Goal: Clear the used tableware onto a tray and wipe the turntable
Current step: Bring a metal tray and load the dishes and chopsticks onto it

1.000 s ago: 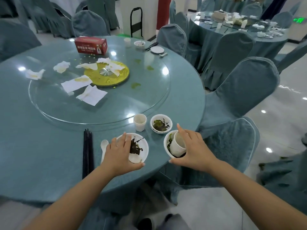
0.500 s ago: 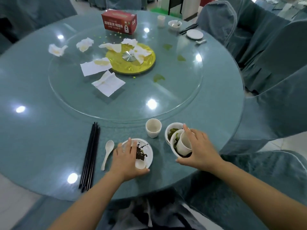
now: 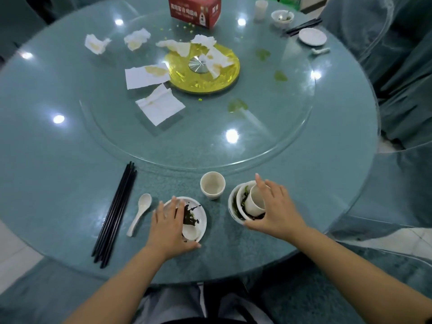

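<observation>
The right hand (image 3: 275, 210) curls around two nested bowls (image 3: 236, 206) with a cup (image 3: 256, 201) lying tilted inside, thumb under the near rim and fingers over the top. The left hand (image 3: 167, 224) clamps the near edge of a small plate (image 3: 197, 212), which carries dark leafy scraps and a spoon bowl; this plate is my landmark.

The step in hand looks like gathering this place setting into one stack. To do it well, I would lift the plate level so the scraps stay on, seat the bowls squarely, and keep the tilted cup from rolling out.

Counted: one upright cup (image 3: 212, 185) just beyond the plate, one white spoon (image 3: 139, 212) just left of it, and a bundle of black chopsticks (image 3: 115, 212) further left on the desk (image 3: 58, 183). Beyond the plate, the glass turntable (image 3: 268, 127) holds about six soiled napkins (image 3: 160, 107), three green smears, and a red tissue box (image 3: 194, 9). No tray shows.
</observation>
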Demonstrator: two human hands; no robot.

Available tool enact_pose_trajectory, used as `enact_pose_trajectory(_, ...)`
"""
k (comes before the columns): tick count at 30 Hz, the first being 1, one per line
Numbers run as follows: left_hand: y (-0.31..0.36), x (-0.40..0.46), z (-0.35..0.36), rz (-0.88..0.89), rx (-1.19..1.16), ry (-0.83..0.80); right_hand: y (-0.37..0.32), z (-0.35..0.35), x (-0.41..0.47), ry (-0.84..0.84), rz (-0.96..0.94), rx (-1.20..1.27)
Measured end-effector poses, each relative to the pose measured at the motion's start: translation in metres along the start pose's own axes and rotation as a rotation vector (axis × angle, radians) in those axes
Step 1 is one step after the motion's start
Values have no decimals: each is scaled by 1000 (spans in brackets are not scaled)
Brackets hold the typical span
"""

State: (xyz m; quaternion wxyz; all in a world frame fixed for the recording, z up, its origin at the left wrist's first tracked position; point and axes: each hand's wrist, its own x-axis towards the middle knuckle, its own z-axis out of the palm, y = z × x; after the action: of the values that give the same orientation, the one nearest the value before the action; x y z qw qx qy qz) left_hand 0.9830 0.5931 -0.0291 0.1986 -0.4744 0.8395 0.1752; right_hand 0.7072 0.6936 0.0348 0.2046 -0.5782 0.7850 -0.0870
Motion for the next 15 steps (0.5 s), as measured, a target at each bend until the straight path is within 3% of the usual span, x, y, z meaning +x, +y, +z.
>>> enact_pose_trajectory(15,-13,9,5,69,-23,-14,1,28,18,-132,-28,-113)
